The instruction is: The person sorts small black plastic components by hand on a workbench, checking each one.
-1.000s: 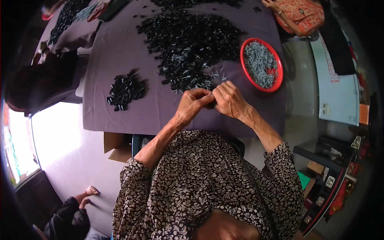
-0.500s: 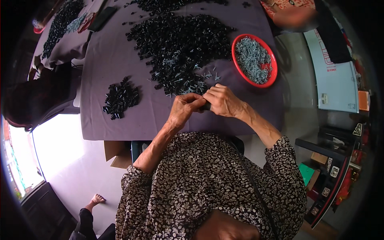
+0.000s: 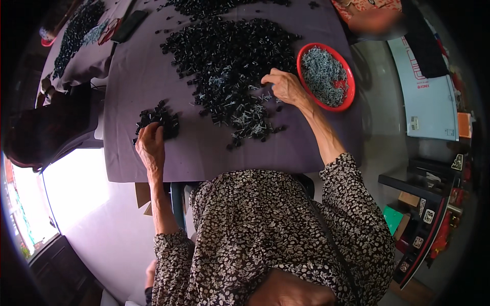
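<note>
At the small pile of black plastic pieces (image 3: 164, 116), my left hand (image 3: 151, 145) has its fingers bent down and drawn together; what lies between the fingertips is hidden. My right hand (image 3: 288, 87) hovers by the right side of the large heap of black pieces (image 3: 224, 51), left of a red bowl (image 3: 350, 92). Its fingers are curled in, and anything they pinch is too small to make out. Thin grey screw-like pins (image 3: 326, 71) fill much of that bowl. More loose pins (image 3: 250, 120) lie scattered over the heap's near end.
A purple-grey cloth (image 3: 204, 158) covers the table. At the far left are another dark pile (image 3: 79, 38) and a dark flat case (image 3: 128, 26). Someone's patterned clothing (image 3: 352, 10) shows at the top right. A white box (image 3: 429, 107) stands right of the table.
My hands were together near the table's front, working on a small dark piece. They have parted: the left moved left to the small pile, the right moved up and right towards the bowl.
</note>
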A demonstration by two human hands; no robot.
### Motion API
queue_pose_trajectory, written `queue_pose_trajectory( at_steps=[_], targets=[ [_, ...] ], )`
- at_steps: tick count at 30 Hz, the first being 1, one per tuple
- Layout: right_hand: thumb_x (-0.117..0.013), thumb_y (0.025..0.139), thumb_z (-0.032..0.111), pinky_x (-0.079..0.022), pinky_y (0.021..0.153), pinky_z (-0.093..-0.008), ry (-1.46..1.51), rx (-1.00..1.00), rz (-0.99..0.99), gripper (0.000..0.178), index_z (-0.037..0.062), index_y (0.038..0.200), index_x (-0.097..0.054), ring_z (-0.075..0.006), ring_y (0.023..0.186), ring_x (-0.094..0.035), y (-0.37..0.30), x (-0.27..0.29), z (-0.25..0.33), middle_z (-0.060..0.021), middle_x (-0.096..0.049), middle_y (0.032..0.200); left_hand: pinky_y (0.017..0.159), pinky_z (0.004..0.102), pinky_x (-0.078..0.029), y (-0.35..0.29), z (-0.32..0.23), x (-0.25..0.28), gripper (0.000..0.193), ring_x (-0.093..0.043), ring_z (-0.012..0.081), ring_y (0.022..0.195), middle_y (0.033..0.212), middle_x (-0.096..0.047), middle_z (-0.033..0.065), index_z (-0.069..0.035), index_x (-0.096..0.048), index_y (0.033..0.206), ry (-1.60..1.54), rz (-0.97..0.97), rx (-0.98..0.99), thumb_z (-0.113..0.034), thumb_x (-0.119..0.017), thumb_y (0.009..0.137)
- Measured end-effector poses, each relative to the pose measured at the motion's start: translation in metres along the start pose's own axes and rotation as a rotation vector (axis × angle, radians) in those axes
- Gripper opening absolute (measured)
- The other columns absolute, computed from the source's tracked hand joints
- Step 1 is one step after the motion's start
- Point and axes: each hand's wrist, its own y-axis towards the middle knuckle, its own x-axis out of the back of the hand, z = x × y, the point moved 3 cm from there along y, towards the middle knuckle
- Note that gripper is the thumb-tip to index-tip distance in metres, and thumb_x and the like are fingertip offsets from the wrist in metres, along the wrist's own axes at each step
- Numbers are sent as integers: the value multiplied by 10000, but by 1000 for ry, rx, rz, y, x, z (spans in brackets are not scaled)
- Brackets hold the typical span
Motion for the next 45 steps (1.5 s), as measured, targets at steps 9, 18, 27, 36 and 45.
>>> queue_pose_trajectory(
  at_steps=[9,18,27,36,45],
  targets=[
    [-466,639,-41,-465,667,-371,167,-259,-182,318,75,898,-609,-299,730,-571,-14,22,-11,-121,-589,833,668,308,-487,1,4,1,203,-615,217,736,862,-621,97,-46,-631,940,67,-17,6,-150,-604,768],
    [-513,645,-10,-465,618,-351,179,-117,-148,267,115,860,-610,-242,680,-561,3,6,16,-59,-538,727,626,294,-487,-3,-7,5,193,-611,181,704,820,-612,91,-32,-632,922,85,-33,-25,-145,-621,766],
    [-552,629,24,-462,617,-363,145,-125,-108,184,41,812,-548,-258,674,-561,2,0,17,-73,-564,763,609,226,-463,-12,-49,-22,185,-588,140,691,824,-618,73,-19,-632,932,-245,111,-123,-99,-630,766],
    [-615,521,-9,-433,660,-359,92,123,-390,332,57,838,-543,-265,731,-514,-10,57,116,-70,-531,767,658,227,-459,-28,-127,-110,201,-558,100,685,783,-617,50,29,-606,922,-1291,584,339,-133,-619,805],
    [-521,617,-70,-469,657,-334,367,-301,-429,275,27,870,-571,-285,740,-586,-63,21,46,-132,-594,823,672,280,-512,-42,-117,-115,165,-595,149,701,827,-622,97,12,-587,901,-1394,698,479,-130,-603,818]
  ],
)
